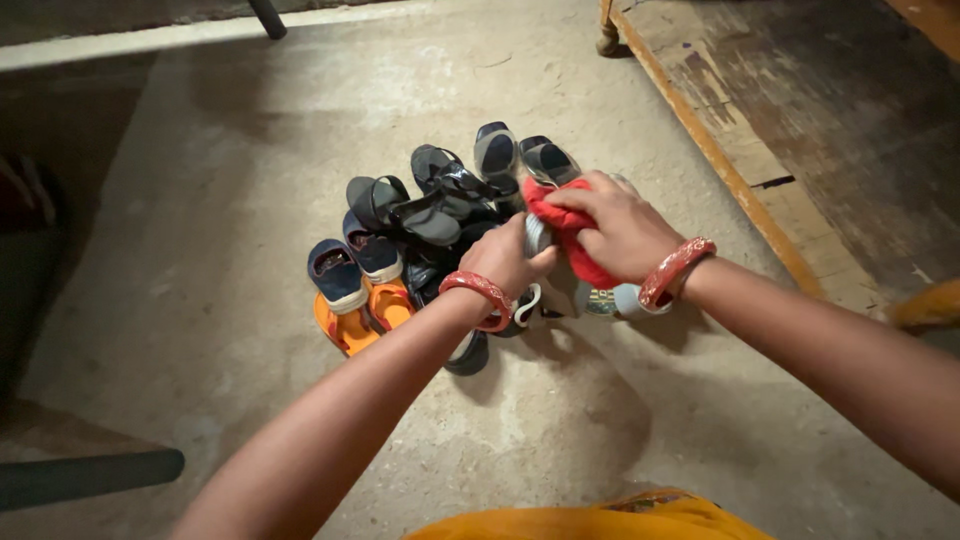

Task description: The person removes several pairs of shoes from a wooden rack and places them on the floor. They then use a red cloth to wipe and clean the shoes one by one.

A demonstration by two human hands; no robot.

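Note:
My left hand grips a grey and white shoe held above a pile of footwear on the concrete floor. My right hand presses a red cloth against that shoe. Both wrists wear red and gold bangles. Most of the held shoe is hidden behind my hands and the cloth. Just below my right wrist lies a light grey shoe.
The pile holds black sandals, blue slip-on shoes and orange sandals. A wooden bed frame runs along the right. A dark tube lies at the lower left, and a dark leg stands at the top.

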